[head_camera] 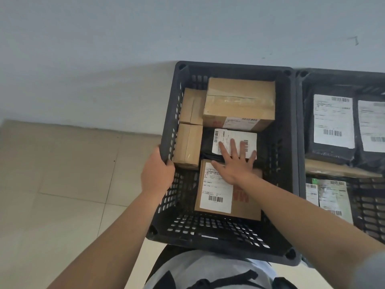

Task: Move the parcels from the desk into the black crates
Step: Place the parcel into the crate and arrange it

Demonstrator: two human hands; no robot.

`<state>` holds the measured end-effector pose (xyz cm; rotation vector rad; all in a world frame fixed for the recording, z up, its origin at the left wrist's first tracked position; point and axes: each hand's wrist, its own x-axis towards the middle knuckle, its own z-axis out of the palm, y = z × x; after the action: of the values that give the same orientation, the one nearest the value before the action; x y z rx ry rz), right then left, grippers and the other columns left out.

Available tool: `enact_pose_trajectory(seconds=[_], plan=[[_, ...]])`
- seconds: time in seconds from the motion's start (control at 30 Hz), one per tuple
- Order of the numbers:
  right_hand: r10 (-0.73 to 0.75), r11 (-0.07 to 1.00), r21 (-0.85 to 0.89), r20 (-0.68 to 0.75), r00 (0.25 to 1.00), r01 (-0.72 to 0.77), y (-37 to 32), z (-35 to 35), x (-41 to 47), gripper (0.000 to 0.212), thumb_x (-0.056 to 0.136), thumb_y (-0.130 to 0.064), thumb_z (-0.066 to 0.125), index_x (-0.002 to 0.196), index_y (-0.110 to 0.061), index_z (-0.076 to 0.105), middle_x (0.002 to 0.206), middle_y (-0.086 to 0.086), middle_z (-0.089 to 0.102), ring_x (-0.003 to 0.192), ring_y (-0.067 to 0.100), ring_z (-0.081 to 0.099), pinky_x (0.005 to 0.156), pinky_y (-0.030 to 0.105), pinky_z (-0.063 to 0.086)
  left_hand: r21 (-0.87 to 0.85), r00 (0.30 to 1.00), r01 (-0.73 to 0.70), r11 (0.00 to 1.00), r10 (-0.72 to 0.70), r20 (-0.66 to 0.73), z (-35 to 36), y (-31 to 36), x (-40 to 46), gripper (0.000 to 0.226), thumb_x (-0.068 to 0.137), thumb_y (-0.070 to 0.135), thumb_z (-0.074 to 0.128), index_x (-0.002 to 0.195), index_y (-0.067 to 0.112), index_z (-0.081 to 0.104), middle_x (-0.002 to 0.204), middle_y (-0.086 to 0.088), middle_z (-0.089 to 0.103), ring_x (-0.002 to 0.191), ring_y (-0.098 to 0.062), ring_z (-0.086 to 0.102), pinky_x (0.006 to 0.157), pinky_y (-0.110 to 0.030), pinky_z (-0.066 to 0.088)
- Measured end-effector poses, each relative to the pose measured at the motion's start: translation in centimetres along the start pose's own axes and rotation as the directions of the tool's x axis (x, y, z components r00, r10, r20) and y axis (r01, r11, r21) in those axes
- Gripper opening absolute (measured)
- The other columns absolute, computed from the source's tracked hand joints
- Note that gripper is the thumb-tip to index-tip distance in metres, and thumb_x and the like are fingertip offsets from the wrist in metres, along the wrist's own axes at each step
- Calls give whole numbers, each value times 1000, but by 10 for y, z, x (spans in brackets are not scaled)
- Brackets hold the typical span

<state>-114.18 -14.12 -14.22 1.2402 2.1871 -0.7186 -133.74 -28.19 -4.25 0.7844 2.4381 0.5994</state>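
A black slatted crate (289, 142) stands on the floor in front of me, against the wall. It holds several cardboard parcels and one black bag parcel (208, 147) with a white label. My right hand (236, 161) lies flat with spread fingers on that label, over a flat cardboard box (216, 192) with its own label. A large taped box (239, 103) lies at the back, and two small boxes (189, 130) stand along the left wall. My left hand (157, 174) grips the crate's left rim.
A second black crate (301, 113) adjoins on the right, holding black bag parcels (333, 126) with white labels and more labelled packets below. Beige floor tiles (62, 184) spread to the left. A pale wall (145, 38) runs behind both crates.
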Motion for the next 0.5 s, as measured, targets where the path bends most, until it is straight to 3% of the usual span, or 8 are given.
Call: enact_pose_trajectory(seconds=[0.23, 0.4, 0.5], plan=[[-11, 1000, 0, -13, 1000, 11, 5, 16, 9, 85, 87, -90, 8, 132, -50, -53, 152, -3, -54, 139, 32, -52, 109, 65, -32, 34, 1000, -15, 999, 16, -21, 4, -2, 2, 39, 101, 19, 63, 137, 15, 50, 126, -7, 66, 109, -28, 67, 83, -34, 57], [35, 999, 28, -200, 979, -30, 10, 20, 3, 85, 91, -85, 9, 155, -46, -30, 160, -3, -43, 148, 28, -41, 110, 61, -33, 50, 1000, -18, 999, 19, -12, 4, -2, 1, 39, 100, 21, 65, 136, 15, 50, 128, -8, 65, 111, -30, 68, 86, -38, 61], [75, 997, 30, -180, 981, -71, 14, 25, 3, 84, 92, -85, 6, 154, -45, -32, 162, -3, -42, 148, 28, -42, 110, 62, -29, 56, 1000, -16, 998, 16, -7, 4, 0, 1, 39, 100, 20, 64, 136, 14, 50, 127, -9, 66, 109, -32, 68, 87, -43, 63]])
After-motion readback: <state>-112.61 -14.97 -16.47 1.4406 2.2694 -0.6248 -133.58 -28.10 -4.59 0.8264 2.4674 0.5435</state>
